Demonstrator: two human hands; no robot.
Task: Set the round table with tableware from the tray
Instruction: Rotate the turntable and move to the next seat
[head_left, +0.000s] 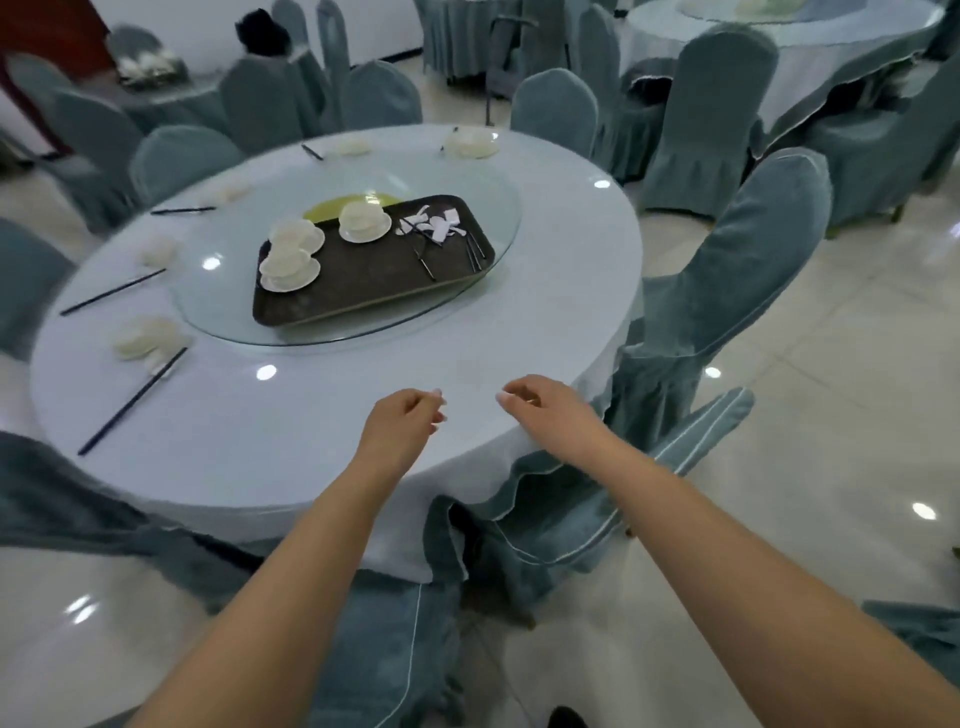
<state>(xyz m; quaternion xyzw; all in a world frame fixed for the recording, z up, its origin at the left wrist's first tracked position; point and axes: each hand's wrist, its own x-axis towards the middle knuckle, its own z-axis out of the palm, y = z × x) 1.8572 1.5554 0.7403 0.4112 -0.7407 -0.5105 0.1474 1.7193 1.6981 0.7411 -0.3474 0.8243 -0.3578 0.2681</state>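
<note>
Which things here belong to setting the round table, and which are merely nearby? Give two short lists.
Belong to the job:
- round table
- dark tray
- bowl-and-saucer sets on the tray
- chopsticks on the tray
- left hand, right hand, both holding nothing

Merely nearby:
- covered chairs
- neighbouring table

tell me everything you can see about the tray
The tray is a dark brown rounded rectangle with a low raised rim, plastic by the look of it. It lies flat and skewed on the glass turntable at the table's middle. Its left end carries three white bowl-and-saucer sets; its right end carries white spoons and black chopsticks. No hand touches it.
</note>
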